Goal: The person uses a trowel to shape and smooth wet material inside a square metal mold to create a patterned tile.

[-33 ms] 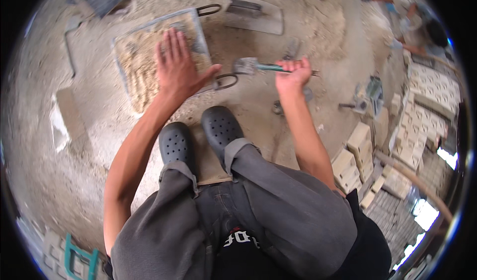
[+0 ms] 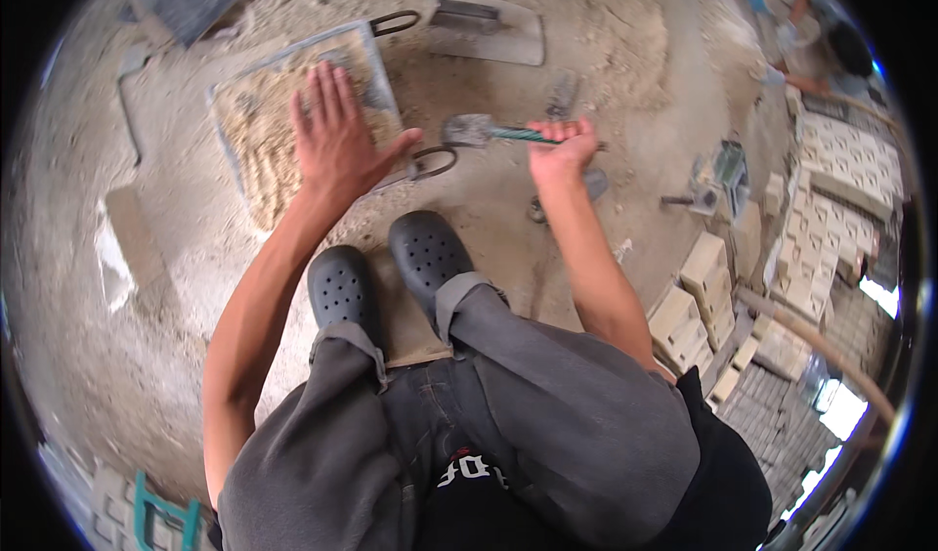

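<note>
My left hand [image 2: 335, 141] lies flat with fingers spread on pale, sandy material [image 2: 256, 146]. That material fills a square metal frame [image 2: 384, 77] with looped handles [image 2: 436, 163] on its right side; whether the hand presses down cannot be told. To the right, my right hand [image 2: 564, 150] is closed around the green handle of a small trowel [image 2: 470, 130]. Its greyish, dusty blade points left and is close to the frame's nearer loop. Just beyond my right hand is another small, dusty blade-like tool [image 2: 563, 94].
A flat rectangular float [image 2: 486, 31] lies beyond the frame. Far left are a bent rod [image 2: 127, 111] and a block [image 2: 135, 238]. Cream patterned blocks [image 2: 826, 233] stand at right, near a metal tool [image 2: 721, 178]. Another person [image 2: 811, 48] crouches at the upper right.
The view has shifted slightly, so the frame, tools and hands appear a little farther left. Both hands keep their poses, and the trowel stays in my right hand.
</note>
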The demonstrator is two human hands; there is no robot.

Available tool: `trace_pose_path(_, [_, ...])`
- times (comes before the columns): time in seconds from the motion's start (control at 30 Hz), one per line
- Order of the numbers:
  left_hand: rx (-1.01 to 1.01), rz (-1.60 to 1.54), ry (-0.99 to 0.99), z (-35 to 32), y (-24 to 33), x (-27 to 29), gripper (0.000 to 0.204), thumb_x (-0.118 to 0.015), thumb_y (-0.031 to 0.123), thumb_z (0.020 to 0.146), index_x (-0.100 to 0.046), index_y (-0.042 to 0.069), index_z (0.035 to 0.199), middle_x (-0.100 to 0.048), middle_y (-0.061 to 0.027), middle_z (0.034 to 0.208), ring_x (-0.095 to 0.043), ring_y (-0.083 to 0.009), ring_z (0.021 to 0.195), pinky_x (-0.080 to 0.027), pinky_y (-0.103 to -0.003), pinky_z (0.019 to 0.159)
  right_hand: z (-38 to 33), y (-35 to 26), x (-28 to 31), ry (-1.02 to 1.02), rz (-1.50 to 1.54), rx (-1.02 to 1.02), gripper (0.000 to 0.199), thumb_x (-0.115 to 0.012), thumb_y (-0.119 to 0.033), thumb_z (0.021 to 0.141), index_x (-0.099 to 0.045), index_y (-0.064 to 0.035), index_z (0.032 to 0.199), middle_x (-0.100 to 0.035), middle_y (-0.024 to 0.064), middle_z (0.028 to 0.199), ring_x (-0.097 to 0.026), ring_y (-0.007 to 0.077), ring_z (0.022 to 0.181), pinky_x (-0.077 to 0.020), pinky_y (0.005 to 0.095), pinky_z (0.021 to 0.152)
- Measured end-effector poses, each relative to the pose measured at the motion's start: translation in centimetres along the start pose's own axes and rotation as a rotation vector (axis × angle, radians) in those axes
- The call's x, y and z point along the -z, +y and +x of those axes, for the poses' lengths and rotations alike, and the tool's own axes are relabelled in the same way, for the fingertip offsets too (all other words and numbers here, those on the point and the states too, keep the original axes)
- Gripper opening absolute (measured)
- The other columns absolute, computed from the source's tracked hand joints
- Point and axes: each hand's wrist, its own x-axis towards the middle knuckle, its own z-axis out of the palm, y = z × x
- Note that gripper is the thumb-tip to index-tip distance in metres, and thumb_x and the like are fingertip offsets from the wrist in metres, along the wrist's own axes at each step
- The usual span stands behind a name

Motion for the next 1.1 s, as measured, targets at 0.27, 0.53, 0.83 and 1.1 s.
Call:
trace_pose_path(0.27, [-0.037,0.007,0.127,2.4,0.6,-1.3,0.120,-0.040,0.085,0.085,-0.019,-0.012,0.153,-0.019,-0.0268,0.162,-0.012,-0.0358,0.153,-0.010,-0.044,0.124,-0.8,5.3,7.4,0.214,0.163,-0.188,0.036,-0.039,-0.031,0.097,-0.049,-0.0073,0.072,-0.057,0.0124,0.070,-0.059,0.0292,0.072,-0.0533,0.0485,0.091])
trace_pose_path(0.53, [-0.008,0.041,0.072,3.4,0.8,-0.7,0.114,-0.038,0.082,0.088,-0.020,-0.010,0.153,-0.021,-0.0254,0.162,-0.015,-0.0353,0.153,-0.014,-0.042,0.124,-4.4,8.3,19.0,0.160,-0.375,-0.656,0.056,-0.041,-0.050,0.097,-0.064,0.0000,0.089,-0.063,0.0084,0.073,-0.060,0.0231,0.062,-0.0489,0.0338,0.054])
trace_pose_path(0.83, [-0.037,0.100,-0.009,3.8,-1.2,-0.3,0.109,-0.035,0.079,0.091,-0.022,-0.010,0.153,-0.022,-0.0264,0.161,-0.017,-0.0362,0.152,-0.015,-0.042,0.124,-3.3,4.5,14.7,-0.033,-1.122,-0.828,0.055,-0.044,-0.051,0.099,-0.066,-0.0009,0.090,-0.064,0.0087,0.070,-0.061,0.0222,0.057,-0.0474,0.0332,0.048])
trace_pose_path(1.1, [0.004,-0.015,-0.059,0.7,0.1,0.6,0.111,-0.038,0.079,0.090,-0.018,-0.011,0.153,-0.017,-0.0296,0.161,-0.013,-0.0383,0.153,-0.014,-0.044,0.124,4.2,-2.1,6.9,-0.072,-2.360,0.966,0.054,-0.061,-0.040,0.094,-0.052,-0.0074,0.136,-0.064,0.0180,0.122,-0.059,0.0370,0.116,-0.0437,0.0514,0.096])
